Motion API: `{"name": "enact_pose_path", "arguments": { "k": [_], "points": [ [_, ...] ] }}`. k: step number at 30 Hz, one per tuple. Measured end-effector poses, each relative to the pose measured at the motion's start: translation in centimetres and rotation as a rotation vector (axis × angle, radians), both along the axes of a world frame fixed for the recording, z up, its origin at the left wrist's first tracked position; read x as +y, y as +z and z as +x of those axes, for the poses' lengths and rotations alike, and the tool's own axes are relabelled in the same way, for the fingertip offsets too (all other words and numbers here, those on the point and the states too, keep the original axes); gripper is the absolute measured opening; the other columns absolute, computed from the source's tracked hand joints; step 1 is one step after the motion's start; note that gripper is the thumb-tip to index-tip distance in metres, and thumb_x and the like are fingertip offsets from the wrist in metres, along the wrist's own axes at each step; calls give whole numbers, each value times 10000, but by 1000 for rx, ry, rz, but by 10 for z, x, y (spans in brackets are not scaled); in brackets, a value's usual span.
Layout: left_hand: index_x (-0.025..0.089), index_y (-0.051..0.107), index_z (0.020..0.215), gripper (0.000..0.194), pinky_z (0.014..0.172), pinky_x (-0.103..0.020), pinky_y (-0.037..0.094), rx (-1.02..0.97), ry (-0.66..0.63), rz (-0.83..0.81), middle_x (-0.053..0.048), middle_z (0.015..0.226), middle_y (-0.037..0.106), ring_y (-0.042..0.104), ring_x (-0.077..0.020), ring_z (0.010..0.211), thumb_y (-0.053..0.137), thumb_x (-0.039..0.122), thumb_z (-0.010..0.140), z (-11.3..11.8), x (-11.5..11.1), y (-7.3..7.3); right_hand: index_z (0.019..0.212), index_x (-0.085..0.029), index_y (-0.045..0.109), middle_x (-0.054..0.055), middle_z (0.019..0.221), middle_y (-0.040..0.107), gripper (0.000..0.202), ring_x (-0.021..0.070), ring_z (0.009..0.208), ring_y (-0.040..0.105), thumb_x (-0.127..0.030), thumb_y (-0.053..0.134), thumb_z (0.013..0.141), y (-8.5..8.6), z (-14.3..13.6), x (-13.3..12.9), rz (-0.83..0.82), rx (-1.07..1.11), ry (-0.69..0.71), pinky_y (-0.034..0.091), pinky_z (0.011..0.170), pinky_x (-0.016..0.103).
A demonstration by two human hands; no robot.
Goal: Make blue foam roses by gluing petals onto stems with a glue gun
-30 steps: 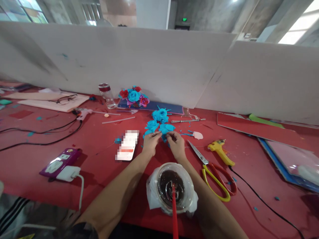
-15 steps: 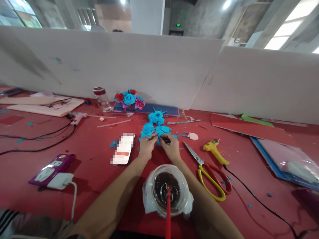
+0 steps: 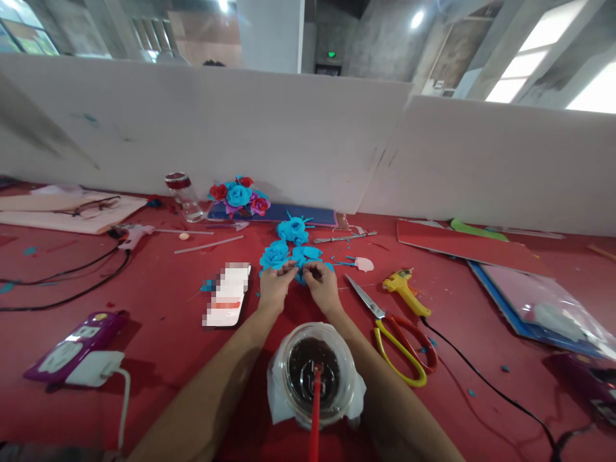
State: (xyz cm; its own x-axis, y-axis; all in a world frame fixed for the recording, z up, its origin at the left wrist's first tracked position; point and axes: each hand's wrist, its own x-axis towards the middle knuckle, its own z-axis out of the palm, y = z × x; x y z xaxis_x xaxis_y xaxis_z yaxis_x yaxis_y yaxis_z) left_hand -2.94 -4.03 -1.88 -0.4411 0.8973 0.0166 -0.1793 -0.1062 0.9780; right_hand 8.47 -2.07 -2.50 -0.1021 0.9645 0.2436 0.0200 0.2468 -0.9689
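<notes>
My left hand (image 3: 276, 287) and my right hand (image 3: 321, 287) are close together at the middle of the table. Their fingers are pinched on a small blue paper piece (image 3: 301, 272), whose exact shape is partly hidden. Just behind the left fingers lies a blue paper rose (image 3: 274, 254). Loose blue paper petals (image 3: 308, 252) spread behind the right fingers. Farther back is another blue paper flower (image 3: 292, 228). A pale pink petal-shaped piece (image 3: 364, 264) lies to the right of them.
Between my forearms stands a cup of dark drink (image 3: 315, 372) with a red straw. Scissors (image 3: 385, 321) and a yellow glue gun (image 3: 407, 292) lie right; a phone (image 3: 228, 295) and purple power strip (image 3: 77, 350) left. Behind are a flower bouquet (image 3: 239, 196) and bottle (image 3: 185, 197).
The view has shifted slightly, so most things sit a little farther left. Both hands stay pinched over the blue paper, with only small finger movement.
</notes>
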Motion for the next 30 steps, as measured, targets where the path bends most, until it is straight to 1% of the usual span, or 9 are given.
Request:
{"name": "enact_pose_path", "arguments": {
  "k": [2,7,12,16,20,22,25,26,30],
  "points": [
    [155,729,749,215,749,-320,508,34,6,7,-57,759,735,667,-201,733,770,295,591,-1,0,-1,762,-191,595,-10,664,600,148,127,568,510,-334,573,734,1,0,0,-5,16,-2,431,556,251],
    [163,720,732,185,701,-302,493,99,7,19,-38,724,717,645,-190,696,747,299,611,-1,-1,-1,764,-195,608,3,721,634,140,133,611,547,-328,595,723,3,1,-1,23,-4,7,452,587,253],
    [172,689,641,109,658,-277,467,174,5,18,-13,607,655,629,-191,687,729,266,601,-2,0,-3,705,-201,585,-9,662,613,123,134,582,532,-324,584,713,4,0,-1,34,-13,16,448,571,256],
    [165,657,622,124,574,-255,422,109,32,-10,1,586,625,566,-150,596,727,256,573,-1,1,-3,695,-199,573,-24,634,586,133,124,575,510,-330,592,694,4,0,-1,-15,49,50,440,572,249],
    [169,573,534,170,506,-239,355,35,24,-45,55,469,480,442,-92,481,720,248,566,-1,-1,3,700,-195,575,-39,612,558,141,110,555,481,-331,608,680,4,-1,0,-69,121,64,422,556,238],
    [172,555,525,178,498,-236,342,8,34,-47,66,452,443,422,-86,473,712,242,571,-1,-2,5,701,-193,572,-40,611,557,141,109,554,484,-328,607,680,5,-1,0,-84,157,58,422,557,237],
    [173,639,612,99,507,-241,359,16,43,-41,49,478,496,471,-109,510,696,253,598,-3,-3,6,714,-196,555,-32,638,575,154,114,570,517,-340,603,689,6,0,2,-111,234,34,446,579,246],
    [174,673,656,101,513,-245,370,25,43,-41,39,490,520,493,-122,530,690,261,609,-4,-4,6,725,-200,547,-30,651,579,165,117,578,530,-352,603,692,7,1,3,-124,265,12,457,589,252],
    [177,734,752,168,550,-268,407,57,88,-57,-1,545,601,559,-168,605,672,274,629,-9,-3,1,765,-214,499,-31,683,565,213,125,613,551,-377,611,687,6,5,8,-136,385,-150,476,611,263]
  ]
}}
